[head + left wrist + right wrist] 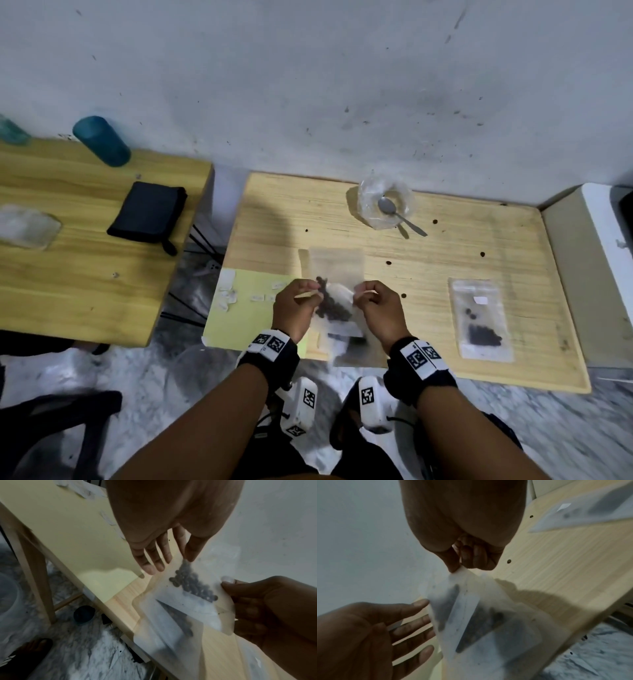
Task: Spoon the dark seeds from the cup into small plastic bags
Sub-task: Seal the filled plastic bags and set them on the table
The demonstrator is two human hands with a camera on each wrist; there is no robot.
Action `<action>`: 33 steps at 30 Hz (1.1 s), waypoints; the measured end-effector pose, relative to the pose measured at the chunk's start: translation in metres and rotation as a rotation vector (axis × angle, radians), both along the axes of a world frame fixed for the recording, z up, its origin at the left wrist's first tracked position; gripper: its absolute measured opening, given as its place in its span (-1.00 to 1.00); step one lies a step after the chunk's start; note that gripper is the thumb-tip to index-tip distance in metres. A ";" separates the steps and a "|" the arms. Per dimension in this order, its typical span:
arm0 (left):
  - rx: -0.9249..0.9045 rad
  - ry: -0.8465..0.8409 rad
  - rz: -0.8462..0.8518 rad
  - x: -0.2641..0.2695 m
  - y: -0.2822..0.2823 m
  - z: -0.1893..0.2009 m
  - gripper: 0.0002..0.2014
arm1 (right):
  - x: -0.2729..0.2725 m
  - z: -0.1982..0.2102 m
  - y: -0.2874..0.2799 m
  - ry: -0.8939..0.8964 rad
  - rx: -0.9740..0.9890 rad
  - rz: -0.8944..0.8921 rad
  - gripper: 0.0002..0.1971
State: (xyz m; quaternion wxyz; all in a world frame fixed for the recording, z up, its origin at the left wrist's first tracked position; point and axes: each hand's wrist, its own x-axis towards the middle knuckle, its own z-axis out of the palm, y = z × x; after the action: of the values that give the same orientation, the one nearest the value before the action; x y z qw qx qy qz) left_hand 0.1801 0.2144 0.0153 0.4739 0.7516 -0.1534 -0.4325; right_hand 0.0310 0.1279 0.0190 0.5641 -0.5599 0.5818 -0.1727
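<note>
A small clear plastic bag (334, 308) with dark seeds inside hangs over the table's front edge between my two hands. My right hand (364, 294) pinches its top corner between thumb and curled fingers (458, 566). My left hand (308, 294) lies at the opposite edge with straight, spread fingers (423, 603) touching the bag (471, 615); in the left wrist view its thumb tip sits by the seeds (192, 584). The clear cup (370, 195) stands at the back of the table with the metal spoon (394, 210) lying in it.
An empty bag (337, 262) lies flat behind my hands. A filled, sealed bag (483, 322) lies at the right. Loose seeds (388, 263) dot the wooden table (445, 240). A yellow sheet with white labels (253, 308) covers the left corner. A second table (85, 274) stands left.
</note>
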 end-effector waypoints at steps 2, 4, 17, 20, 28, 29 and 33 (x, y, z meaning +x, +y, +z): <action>-0.060 0.028 0.062 0.010 0.001 0.007 -0.81 | 0.009 0.000 -0.003 -0.026 0.047 0.008 -0.80; -0.104 0.047 0.061 0.026 0.008 0.013 -0.84 | 0.028 -0.003 0.000 -0.020 0.071 0.036 -0.88; -0.107 0.054 0.189 0.141 0.041 -0.014 -0.74 | 0.111 -0.026 0.037 0.364 0.026 0.407 -0.64; -0.109 0.055 0.194 0.156 0.045 -0.017 -0.77 | 0.125 -0.024 0.049 0.479 -0.134 0.457 -0.59; -0.117 0.050 0.213 0.172 0.046 -0.023 -0.79 | 0.145 -0.026 0.058 0.509 -0.091 0.349 -0.83; -0.116 0.051 0.213 0.173 0.046 -0.023 -0.79 | 0.145 -0.028 0.057 0.491 -0.074 0.353 -0.88; -0.115 0.070 0.218 0.175 0.046 -0.026 -0.72 | 0.140 -0.030 0.048 0.283 -0.002 0.252 -0.88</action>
State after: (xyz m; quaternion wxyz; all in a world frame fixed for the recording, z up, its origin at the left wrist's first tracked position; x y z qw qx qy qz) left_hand 0.3552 0.2601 -0.0111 0.5657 0.7197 -0.0786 -0.3947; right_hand 0.1714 0.1758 -0.0113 0.4934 -0.6476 0.5803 -0.0210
